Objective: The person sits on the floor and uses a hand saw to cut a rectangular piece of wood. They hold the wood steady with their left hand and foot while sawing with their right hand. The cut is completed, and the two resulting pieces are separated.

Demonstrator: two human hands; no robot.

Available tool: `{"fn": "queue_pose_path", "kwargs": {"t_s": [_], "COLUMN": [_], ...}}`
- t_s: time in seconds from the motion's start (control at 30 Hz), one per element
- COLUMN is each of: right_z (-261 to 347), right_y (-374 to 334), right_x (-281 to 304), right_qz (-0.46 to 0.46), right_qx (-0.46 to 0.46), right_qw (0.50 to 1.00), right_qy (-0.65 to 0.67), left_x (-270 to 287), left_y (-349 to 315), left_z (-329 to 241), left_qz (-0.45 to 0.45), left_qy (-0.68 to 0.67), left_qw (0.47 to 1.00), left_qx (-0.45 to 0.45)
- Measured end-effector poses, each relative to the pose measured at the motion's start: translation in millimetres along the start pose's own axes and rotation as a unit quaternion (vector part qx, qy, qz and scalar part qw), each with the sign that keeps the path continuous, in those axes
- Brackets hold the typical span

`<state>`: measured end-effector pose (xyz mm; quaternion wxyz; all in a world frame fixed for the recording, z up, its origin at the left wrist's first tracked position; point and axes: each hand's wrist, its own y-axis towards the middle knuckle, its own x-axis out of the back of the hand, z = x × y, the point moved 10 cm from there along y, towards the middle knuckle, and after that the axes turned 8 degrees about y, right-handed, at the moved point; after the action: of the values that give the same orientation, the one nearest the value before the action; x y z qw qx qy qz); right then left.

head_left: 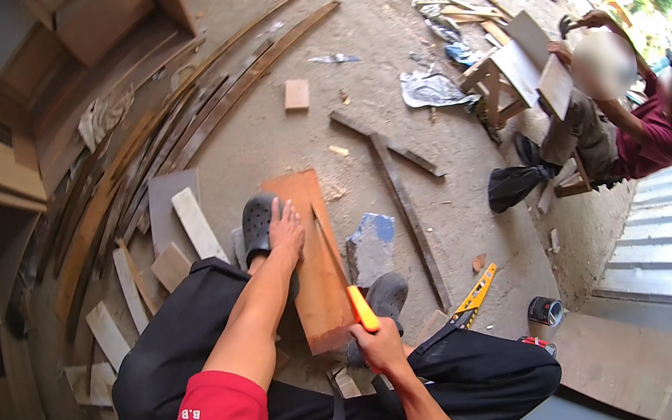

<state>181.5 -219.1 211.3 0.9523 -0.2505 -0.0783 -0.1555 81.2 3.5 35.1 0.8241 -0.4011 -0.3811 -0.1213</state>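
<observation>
A reddish-brown wooden board (306,289) lies lengthwise between my feet. My left hand (286,228) presses flat on its upper left part with the fingers stretched out, beside my grey clog (257,220). Closed around a yellow-orange handle, my right hand (382,345) holds a handsaw (330,242) at the near right end of the board. Its narrow dark blade runs away from me over the board, seen nearly edge-on. My other clog (388,294) is right of the board, partly hidden by the saw handle and hand.
A broken concrete chunk (372,244) sits right of the board. Long wooden strips (243,66) and offcuts (197,223) lie left. Dark battens (409,216), a yellow perforated tool (475,298) and a can (545,311) are right. A co-worker (647,121) sits far right.
</observation>
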Motion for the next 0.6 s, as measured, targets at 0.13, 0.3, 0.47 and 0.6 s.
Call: {"fn": "queue_pose_path", "kwargs": {"t_s": [0.13, 0.3, 0.47, 0.6], "right_z": [-44, -41, -41, -27], "right_y": [61, 10, 40, 68], "right_x": [-18, -3, -11, -28], "right_qz": [0.003, -0.002, -0.018, -0.009], "right_qx": [-0.068, -0.014, 0.035, -0.061], "right_qw": [0.998, 1.0, 0.999, 0.998], "right_qy": [0.008, 0.014, -0.018, 0.019], "left_x": [17, 17, 9, 6], "left_y": [-9, -6, 4, -6], "left_z": [1, 9, 2, -1], "left_qz": [0.008, 0.006, 0.005, 0.005], "left_qy": [0.001, -0.01, -0.016, -0.007], "left_qw": [1.0, 1.0, 1.0, 1.0], "left_qx": [-0.027, -0.012, -0.012, -0.016]}}
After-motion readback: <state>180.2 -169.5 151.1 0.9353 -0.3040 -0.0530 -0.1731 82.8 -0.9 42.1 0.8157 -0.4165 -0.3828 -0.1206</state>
